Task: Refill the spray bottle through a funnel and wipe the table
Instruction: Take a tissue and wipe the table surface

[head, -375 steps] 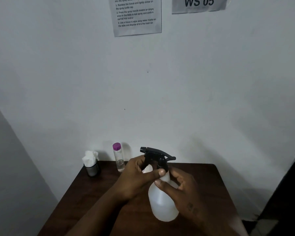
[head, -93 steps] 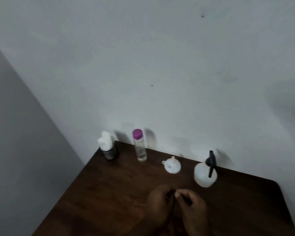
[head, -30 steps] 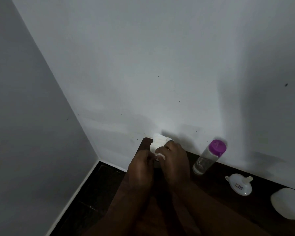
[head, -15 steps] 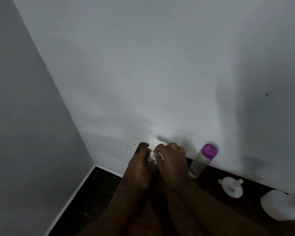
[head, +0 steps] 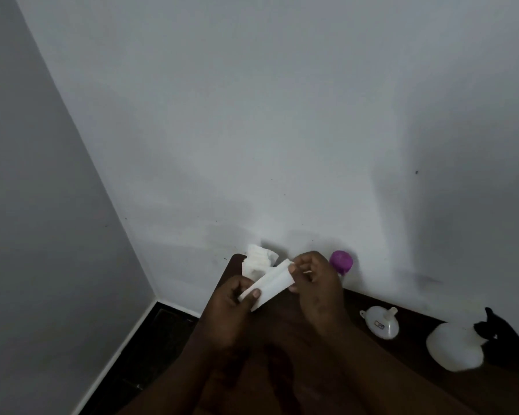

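A folded white tissue (head: 270, 283) is stretched between both hands above the table's far left corner. My left hand (head: 231, 307) pinches its lower left end with thumb on top. My right hand (head: 315, 283) pinches its upper right end. Behind them a bunch of white tissues (head: 258, 260) sticks up from a holder hidden by my hands. The white spray bottle (head: 453, 348) with its black trigger head (head: 495, 327) stands at the right. A white funnel (head: 379, 322) lies on the dark wooden table (head: 432, 384) between the bottle and my hands.
A small clear bottle with a purple cap (head: 340, 262) stands against the white wall just behind my right hand. The table's left edge drops to a dark floor (head: 150, 348) in the room's corner.
Both hands have drawn one tissue out of the holder and back toward me. Half a second ago they were still bunched at the tissue stack.
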The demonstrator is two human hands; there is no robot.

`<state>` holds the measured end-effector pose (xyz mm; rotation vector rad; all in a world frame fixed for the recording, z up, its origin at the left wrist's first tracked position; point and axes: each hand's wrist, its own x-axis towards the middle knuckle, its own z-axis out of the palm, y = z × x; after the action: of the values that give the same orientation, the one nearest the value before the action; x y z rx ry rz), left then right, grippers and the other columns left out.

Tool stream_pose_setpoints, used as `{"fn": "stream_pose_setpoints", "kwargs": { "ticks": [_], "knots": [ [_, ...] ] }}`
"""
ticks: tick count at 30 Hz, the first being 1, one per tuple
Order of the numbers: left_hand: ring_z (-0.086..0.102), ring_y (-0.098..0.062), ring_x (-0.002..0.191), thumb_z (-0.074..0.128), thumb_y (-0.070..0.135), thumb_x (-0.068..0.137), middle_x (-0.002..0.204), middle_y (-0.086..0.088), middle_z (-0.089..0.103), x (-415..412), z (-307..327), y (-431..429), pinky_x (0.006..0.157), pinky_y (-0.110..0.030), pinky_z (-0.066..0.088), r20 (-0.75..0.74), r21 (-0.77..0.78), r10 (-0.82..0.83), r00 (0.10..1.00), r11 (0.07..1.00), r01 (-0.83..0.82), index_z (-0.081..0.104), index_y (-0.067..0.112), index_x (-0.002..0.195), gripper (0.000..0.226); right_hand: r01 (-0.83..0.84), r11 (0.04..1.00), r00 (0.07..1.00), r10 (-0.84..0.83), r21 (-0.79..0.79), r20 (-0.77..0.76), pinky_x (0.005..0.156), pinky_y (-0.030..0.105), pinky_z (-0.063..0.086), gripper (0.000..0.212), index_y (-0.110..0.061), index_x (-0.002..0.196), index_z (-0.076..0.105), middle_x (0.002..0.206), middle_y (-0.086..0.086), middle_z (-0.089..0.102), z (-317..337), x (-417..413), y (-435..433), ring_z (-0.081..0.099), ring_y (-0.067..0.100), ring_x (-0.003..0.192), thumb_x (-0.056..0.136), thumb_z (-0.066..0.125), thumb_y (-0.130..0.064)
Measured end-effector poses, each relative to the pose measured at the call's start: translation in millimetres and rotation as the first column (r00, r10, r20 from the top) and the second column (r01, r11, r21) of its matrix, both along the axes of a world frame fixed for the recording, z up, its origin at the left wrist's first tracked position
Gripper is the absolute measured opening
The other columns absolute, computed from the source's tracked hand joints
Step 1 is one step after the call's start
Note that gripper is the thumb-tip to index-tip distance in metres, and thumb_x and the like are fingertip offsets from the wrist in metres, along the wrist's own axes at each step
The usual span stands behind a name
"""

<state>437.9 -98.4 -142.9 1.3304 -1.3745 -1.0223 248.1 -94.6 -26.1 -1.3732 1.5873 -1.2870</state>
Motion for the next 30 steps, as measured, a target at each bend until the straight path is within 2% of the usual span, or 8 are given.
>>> {"fn": "stream_pose_setpoints", "kwargs": {
  "ticks": [5, 9, 13, 18, 21, 25, 27, 30],
  "knots": [
    [0.079, -0.021, 0.086, 0.084, 0.025, 0.088, 0.1, -0.011, 0.079, -12.4, 2.9, 50.8, 0.069, -0.029, 0.062, -0.379, 0.333, 0.075, 0.922, 0.941, 0.06, 0.076, 0.017, 0.102, 0.018, 0.077, 0.968, 0.953, -0.142, 0.239, 0.267, 0.06, 0.027, 0.06, 0.008, -0.008, 0.091, 0.066, 0.098, 0.013, 0.068, -20.9, -26.0, 46.6, 0.07, 0.025, 0.089, 0.091, 0.069, -0.001],
    [0.077, -0.018, 0.076, 0.077, 0.006, 0.091, 0.093, -0.013, 0.079, -30.2, -14.9, 96.3, 0.06, -0.025, 0.06, -0.261, 0.46, 0.184, 0.947, 0.887, -0.046, 0.075, 0.01, 0.097, 0.007, 0.088, 0.906, 0.948, -0.204, 0.415, 0.245, 0.058, 0.025, 0.06, 0.006, 0.0, 0.095, 0.065, 0.1, 0.014, 0.067, -64.7, -46.6, 93.1, 0.069, 0.026, 0.09, 0.09, 0.069, 0.002],
    [0.073, -0.022, 0.106, 0.077, 0.015, 0.094, 0.112, -0.003, 0.076, -44.2, -29.0, 112.8, 0.081, -0.027, 0.059, 0.0, 0.436, 0.087, 0.996, 0.897, -0.078, 0.074, 0.016, 0.11, 0.017, 0.114, 0.848, 0.924, -0.282, 0.518, 0.258, 0.061, 0.029, 0.061, 0.009, 0.003, 0.1, 0.066, 0.102, 0.019, 0.068, -102.6, -60.6, 119.4, 0.069, 0.027, 0.089, 0.091, 0.067, 0.003],
    [0.056, -0.021, 0.13, 0.065, 0.034, 0.1, 0.14, -0.003, 0.061, -63.6, -25.9, 121.9, 0.111, -0.04, 0.047, 0.64, 0.215, -0.088, 0.763, 0.974, -0.068, 0.058, 0.021, 0.144, 0.046, 0.212, 0.869, 0.934, -0.045, 0.448, -0.355, 0.101, 0.041, 0.048, 0.023, -0.007, 0.115, 0.072, 0.117, 0.011, 0.07, -126.0, -78.5, 137.3, 0.065, 0.027, 0.11, 0.094, 0.068, -0.014],
    [0.047, -0.02, 0.138, 0.055, 0.032, 0.104, 0.15, -0.003, 0.052, -79.4, -30.8, 143.3, 0.114, -0.035, 0.043, 0.76, 0.127, -0.113, 0.64, 0.992, 0.023, 0.048, 0.026, 0.153, 0.05, 0.154, 0.928, 0.876, 0.031, 0.34, -0.482, 0.103, 0.037, 0.042, 0.024, -0.009, 0.117, 0.073, 0.124, 0.012, 0.067, -131.6, -76.9, 147.4, 0.06, 0.03, 0.119, 0.096, 0.062, -0.015],
    [0.036, -0.021, 0.151, 0.043, 0.03, 0.107, 0.166, -0.005, 0.035, -85.6, -36.2, 152.4, 0.124, -0.034, 0.03, 0.825, 0.159, -0.251, 0.507, 0.963, 0.219, 0.035, 0.019, 0.161, 0.056, -0.172, 0.87, 0.695, 0.44, 0.463, -0.568, 0.12, 0.033, 0.022, 0.045, -0.013, 0.149, 0.044, 0.158, 0.01, 0.037, -147.9, -53.6, 141.2, 0.032, 0.025, 0.147, 0.104, 0.046, -0.021],
    [0.043, -0.031, 0.149, 0.052, 0.027, 0.101, 0.163, -0.015, 0.041, -80.0, -37.8, 150.0, 0.123, -0.043, 0.035, 0.843, 0.177, -0.285, 0.456, 0.948, 0.266, 0.041, 0.007, 0.157, 0.06, -0.238, 0.866, 0.584, 0.489, 0.439, -0.647, 0.118, 0.029, 0.026, 0.055, -0.008, 0.149, 0.043, 0.157, 0.013, 0.038, -150.6, -40.5, 137.9, 0.038, 0.021, 0.144, 0.1, 0.056, -0.03],
    [0.058, -0.041, 0.136, 0.077, 0.019, 0.085, 0.147, -0.025, 0.057, -70.4, -47.0, 148.6, 0.114, -0.052, 0.048, 0.876, 0.138, -0.27, 0.399, 0.934, 0.328, 0.057, -0.004, 0.144, 0.066, -0.269, 0.877, 0.473, 0.48, 0.398, -0.739, 0.083, 0.028, 0.06, 0.061, -0.001, 0.103, 0.077, 0.108, 0.017, 0.074, -152.6, -23.2, 131.5, 0.074, 0.023, 0.098, 0.055, 0.095, -0.035]
  ]
}}
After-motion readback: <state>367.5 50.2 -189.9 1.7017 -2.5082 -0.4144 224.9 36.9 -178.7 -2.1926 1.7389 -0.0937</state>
